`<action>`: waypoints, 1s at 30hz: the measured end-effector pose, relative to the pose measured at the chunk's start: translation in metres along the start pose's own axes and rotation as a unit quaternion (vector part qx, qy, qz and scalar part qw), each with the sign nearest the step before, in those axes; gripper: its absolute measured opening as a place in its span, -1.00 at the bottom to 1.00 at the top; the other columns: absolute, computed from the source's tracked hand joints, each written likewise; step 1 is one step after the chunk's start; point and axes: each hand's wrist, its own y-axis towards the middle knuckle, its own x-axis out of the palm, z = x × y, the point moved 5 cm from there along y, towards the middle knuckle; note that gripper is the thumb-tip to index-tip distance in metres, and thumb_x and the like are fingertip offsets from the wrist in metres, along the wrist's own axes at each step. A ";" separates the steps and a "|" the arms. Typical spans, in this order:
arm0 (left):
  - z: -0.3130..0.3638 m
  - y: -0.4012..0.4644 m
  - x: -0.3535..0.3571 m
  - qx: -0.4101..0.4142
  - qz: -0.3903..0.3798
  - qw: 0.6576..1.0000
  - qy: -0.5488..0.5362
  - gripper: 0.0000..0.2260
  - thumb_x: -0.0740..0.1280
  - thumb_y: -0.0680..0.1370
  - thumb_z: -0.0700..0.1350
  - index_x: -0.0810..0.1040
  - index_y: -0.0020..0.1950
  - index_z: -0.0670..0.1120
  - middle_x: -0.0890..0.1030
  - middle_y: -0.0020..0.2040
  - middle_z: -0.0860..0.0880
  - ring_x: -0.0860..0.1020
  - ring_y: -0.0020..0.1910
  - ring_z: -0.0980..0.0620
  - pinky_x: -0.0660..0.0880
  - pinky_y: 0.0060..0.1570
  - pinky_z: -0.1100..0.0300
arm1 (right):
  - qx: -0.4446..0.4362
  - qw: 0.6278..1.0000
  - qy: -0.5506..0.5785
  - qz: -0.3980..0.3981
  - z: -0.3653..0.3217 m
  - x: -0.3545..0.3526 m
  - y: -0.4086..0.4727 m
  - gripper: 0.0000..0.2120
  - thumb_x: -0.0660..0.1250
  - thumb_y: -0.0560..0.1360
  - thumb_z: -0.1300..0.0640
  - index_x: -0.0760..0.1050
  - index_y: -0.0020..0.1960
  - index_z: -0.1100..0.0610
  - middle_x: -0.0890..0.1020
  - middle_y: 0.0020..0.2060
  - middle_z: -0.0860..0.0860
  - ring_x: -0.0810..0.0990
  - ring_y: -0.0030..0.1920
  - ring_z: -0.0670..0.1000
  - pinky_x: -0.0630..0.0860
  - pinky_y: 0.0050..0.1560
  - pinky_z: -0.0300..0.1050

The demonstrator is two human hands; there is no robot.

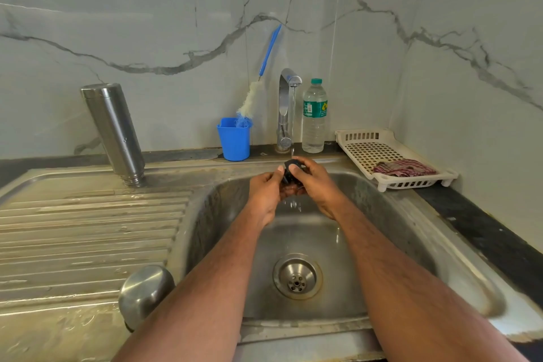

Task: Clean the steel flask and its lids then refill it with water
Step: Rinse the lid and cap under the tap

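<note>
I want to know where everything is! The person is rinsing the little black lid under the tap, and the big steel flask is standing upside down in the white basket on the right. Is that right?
Not quite. In the head view the steel flask stands upside down on the ribbed draining board at the left, not in the white basket. Both hands, left hand and right hand, do hold the black lid under the running tap.

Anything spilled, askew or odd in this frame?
Nothing spilled or damaged. The steel flask stands mouth-down on the drainboard, seemingly draining. Both hands, left and right, hold a small black lid under the running tap.
</note>
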 end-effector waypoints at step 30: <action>0.000 -0.004 -0.003 0.055 -0.035 0.989 0.134 -0.63 0.42 0.57 -0.29 0.63 0.28 0.10 0.73 0.07 0.05 0.72 0.02 0.04 0.68 -0.05 -0.10 | -0.055 0.985 -0.140 0.084 -0.003 -0.001 0.000 -0.63 0.56 0.44 -0.02 0.54 0.17 0.02 0.60 0.03 -0.10 0.58 0.05 -0.11 0.54 -0.02 -0.27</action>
